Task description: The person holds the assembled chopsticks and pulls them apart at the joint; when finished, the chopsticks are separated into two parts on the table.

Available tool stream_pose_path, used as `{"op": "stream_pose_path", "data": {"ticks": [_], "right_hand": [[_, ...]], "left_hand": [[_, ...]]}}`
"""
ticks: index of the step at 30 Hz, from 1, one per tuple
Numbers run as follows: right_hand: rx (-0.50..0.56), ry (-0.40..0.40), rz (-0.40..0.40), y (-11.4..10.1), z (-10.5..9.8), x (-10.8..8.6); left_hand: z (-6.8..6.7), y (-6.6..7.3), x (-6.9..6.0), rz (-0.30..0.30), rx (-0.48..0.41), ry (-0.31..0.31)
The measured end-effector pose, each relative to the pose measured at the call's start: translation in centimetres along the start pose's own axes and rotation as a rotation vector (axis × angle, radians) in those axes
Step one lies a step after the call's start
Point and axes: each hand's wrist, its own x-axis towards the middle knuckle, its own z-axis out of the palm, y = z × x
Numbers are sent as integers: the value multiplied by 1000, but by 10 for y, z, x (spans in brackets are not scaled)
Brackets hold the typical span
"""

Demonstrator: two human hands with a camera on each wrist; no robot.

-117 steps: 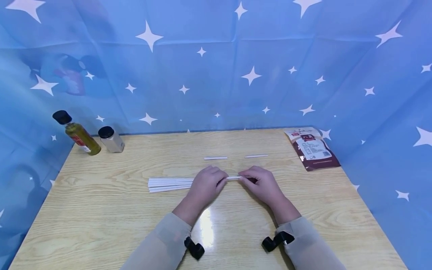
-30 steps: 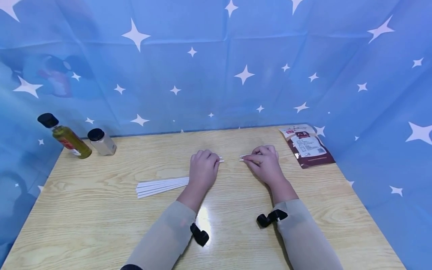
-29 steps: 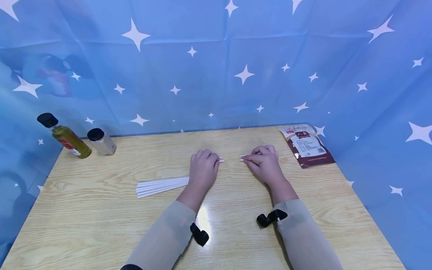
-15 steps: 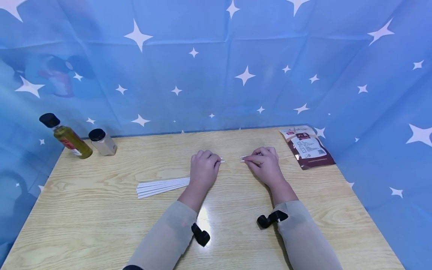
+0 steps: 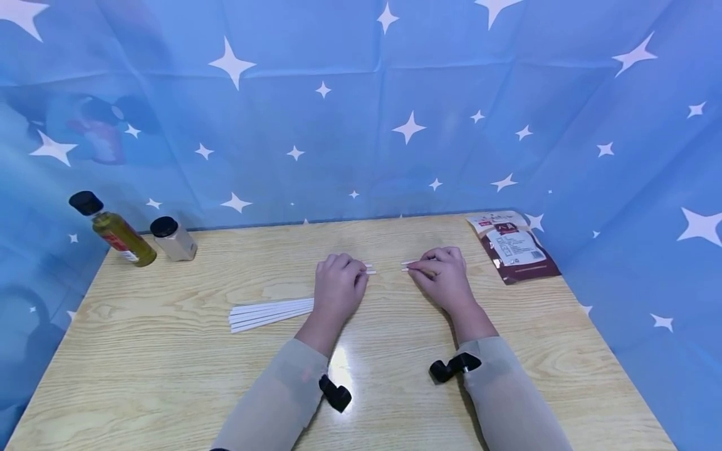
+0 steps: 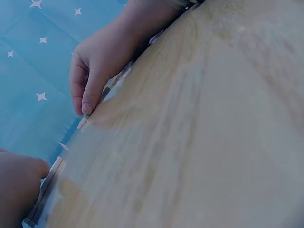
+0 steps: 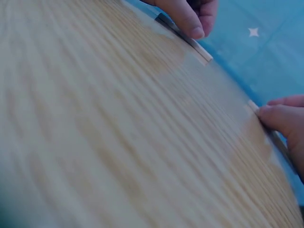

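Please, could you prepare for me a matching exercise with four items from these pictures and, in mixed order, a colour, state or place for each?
Column 1
1. right hand
2. long strips
3. bottle
4. bag

Column 2
A. lying at the far right, brown and white
B. touching short strips
C. yellow-green, with a black cap
D. white, spread like a fan

Right pairs: 1-B, 2-D, 3-C, 4-A.

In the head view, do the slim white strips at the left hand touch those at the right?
No, pale wood-grain table shows between the white strip ends at the left hand and those at the right hand.
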Motion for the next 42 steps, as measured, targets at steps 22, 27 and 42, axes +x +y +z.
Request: {"op": "stream_pose_path", "data": {"ticks": [22, 27, 42], "right_hand": [[20, 13, -97, -32, 25, 6], [48, 18, -162, -40, 34, 10], [116, -24, -213, -71, 57, 18]], "left_hand": [[-27, -6, -19, -2, -3, 16], [-35, -10, -23, -24, 5, -9], [-56, -33, -39, -64, 35, -12]]}}
